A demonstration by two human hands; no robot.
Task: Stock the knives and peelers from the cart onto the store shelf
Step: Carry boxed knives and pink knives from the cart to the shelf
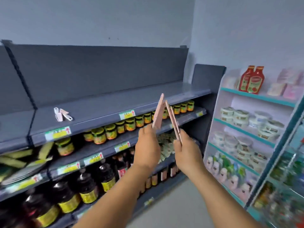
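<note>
My left hand holds one flat pink pack upright by its lower end. Beside it, my right hand grips two thin pink packs edge-on; their tops lean against the left one. Both hands are raised in front of the grey top shelf. A small group of white and pink peelers lies on that shelf to the left. The cart is out of view.
Below the top shelf are rows of yellow-labelled jars, then dark sauce bottles. A white and teal rack with tubs, red ketchup pouches and bottles stands on the right. Grey floor shows between the racks.
</note>
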